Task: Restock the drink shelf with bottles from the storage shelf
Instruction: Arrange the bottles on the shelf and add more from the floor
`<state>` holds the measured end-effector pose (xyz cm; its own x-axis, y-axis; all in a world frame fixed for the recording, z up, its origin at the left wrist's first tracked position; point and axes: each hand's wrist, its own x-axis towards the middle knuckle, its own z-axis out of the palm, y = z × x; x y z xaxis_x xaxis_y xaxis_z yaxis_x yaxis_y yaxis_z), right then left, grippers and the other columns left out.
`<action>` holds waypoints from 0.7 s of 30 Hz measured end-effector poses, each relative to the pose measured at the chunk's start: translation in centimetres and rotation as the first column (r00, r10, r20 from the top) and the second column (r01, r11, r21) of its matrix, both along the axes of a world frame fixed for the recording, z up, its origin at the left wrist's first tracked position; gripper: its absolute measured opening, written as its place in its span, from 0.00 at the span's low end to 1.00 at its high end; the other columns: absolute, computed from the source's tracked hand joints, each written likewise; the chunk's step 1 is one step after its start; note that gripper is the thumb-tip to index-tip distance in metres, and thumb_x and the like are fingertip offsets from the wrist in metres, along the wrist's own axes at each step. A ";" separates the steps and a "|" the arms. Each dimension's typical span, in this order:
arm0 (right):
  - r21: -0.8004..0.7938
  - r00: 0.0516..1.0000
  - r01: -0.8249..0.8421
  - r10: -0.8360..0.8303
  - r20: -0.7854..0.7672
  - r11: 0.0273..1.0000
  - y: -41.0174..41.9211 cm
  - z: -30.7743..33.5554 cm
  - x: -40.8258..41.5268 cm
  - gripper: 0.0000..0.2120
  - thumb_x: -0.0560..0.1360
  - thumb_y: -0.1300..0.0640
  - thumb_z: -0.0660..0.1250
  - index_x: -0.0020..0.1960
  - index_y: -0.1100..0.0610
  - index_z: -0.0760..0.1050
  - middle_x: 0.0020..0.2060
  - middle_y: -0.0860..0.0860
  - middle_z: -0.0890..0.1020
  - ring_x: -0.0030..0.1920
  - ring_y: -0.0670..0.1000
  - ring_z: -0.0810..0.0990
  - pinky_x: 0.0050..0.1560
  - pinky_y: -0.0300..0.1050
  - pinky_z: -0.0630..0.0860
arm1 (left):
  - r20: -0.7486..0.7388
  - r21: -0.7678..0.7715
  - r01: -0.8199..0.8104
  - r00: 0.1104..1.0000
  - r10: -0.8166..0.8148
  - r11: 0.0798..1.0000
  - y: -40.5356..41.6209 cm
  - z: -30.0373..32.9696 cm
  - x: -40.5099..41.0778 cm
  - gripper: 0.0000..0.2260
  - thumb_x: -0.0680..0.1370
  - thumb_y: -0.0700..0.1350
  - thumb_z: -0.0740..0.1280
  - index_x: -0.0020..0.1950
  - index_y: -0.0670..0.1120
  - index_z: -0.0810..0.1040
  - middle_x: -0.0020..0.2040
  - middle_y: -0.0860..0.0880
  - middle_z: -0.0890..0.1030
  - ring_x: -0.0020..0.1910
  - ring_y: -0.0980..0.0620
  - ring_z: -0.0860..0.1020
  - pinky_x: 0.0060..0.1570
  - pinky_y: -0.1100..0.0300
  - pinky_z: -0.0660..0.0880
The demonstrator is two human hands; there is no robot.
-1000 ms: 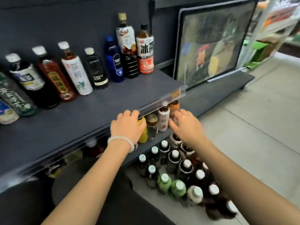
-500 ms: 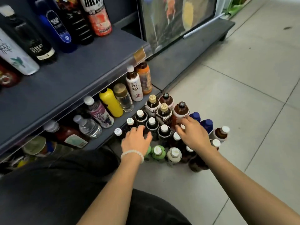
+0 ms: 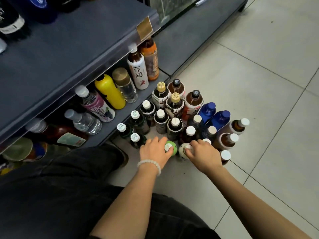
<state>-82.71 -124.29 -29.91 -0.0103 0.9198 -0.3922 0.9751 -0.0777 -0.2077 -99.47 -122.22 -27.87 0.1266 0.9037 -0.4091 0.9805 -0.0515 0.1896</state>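
While both arms reach down to the bottle cluster (image 3: pixel 179 116) on the floor tiles (image 3: pixel 259 80), each hand takes one cap. Left hand (image 3: pixel 154 151), beaded bracelet (image 3: pixel 149 165) at the wrist, curls its fingers over the white cap of the green bottle (image 3: pixel 173 148) at the cluster's near edge. Right hand (image 3: pixel 203 153) pinches the top of the pale bottle (image 3: pixel 182 150) just beside the green one. Both bottles stand upright. Lower shelf (image 3: pixel 120 118) borders the cluster's far-left side.

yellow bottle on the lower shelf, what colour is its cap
Black cap on the yellow bottle, head view.
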 end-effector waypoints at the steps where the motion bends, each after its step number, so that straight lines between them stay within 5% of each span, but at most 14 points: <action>1: 0.005 1.000 0.000 0.000 0.004 1.000 0.0 -0.2 -0.1 0.18 0.78 0.43 0.54 0.54 0.56 0.72 0.51 0.52 0.76 0.55 0.56 0.74 0.40 0.46 0.69 | -0.004 0.000 0.012 1.000 -0.012 1.000 0.1 -0.2 0.1 0.18 0.78 0.59 0.56 0.63 0.51 0.71 0.59 0.47 0.75 0.61 0.46 0.70 0.52 0.53 0.70; 8: 0.020 0.999 -0.022 0.022 0.037 1.000 0.5 -0.9 -0.4 0.18 0.76 0.41 0.57 0.55 0.54 0.73 0.49 0.51 0.79 0.54 0.54 0.74 0.41 0.46 0.73 | -0.039 0.011 0.098 0.994 -0.098 0.995 0.8 -1.2 0.7 0.17 0.77 0.59 0.58 0.60 0.51 0.73 0.56 0.48 0.79 0.60 0.45 0.70 0.53 0.54 0.67; 21: 0.036 0.985 0.112 -0.106 -0.136 0.993 0.7 0.4 0.1 0.16 0.72 0.44 0.63 0.51 0.54 0.76 0.39 0.52 0.76 0.47 0.54 0.77 0.38 0.45 0.74 | -0.016 -0.061 0.133 0.991 -0.134 0.989 1.2 -0.5 1.1 0.13 0.76 0.54 0.61 0.58 0.54 0.76 0.55 0.49 0.78 0.60 0.47 0.70 0.56 0.53 0.63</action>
<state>-82.64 -123.61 -29.53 0.0411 0.9343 -0.3541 0.9246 -0.1699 -0.3410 -98.42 -121.00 -28.38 0.2359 0.8532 -0.4652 0.9692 -0.1718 0.1765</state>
